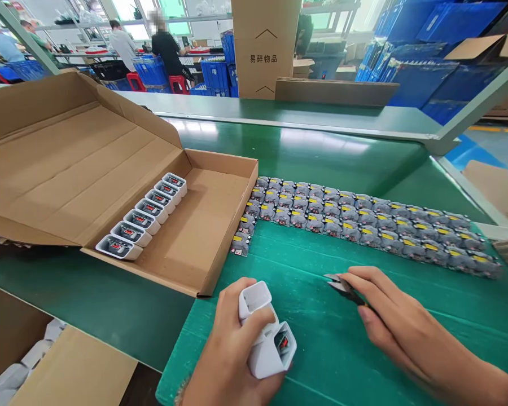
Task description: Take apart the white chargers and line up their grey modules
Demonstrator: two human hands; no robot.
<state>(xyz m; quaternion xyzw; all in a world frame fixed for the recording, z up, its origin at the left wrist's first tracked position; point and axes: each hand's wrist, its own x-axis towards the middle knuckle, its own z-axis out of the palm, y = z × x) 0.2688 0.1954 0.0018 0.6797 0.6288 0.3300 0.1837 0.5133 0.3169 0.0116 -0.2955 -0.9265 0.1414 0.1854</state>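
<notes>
My left hand (pixel 232 349) is closed around a small bundle of white plastic housings (pixel 265 361). Their open ends face up and away; in the lower one a dark part with red shows, while the upper one looks hollow. How many are gripped is partly hidden by my fingers. To the right, my right hand (pixel 398 321) grips a pair of side cutters (pixel 342 286), jaws slightly apart and pointing left above the green mat (pixel 313 316). The cutters and the housings do not touch.
An open cardboard box (pixel 203 220) at the left holds a row of similar white housings (pixel 139 220). Beside it lie rows of small grey packets (pixel 364 220) with yellow marks. More white pieces (pixel 34 355) fill a carton at lower left. People sit working in the background.
</notes>
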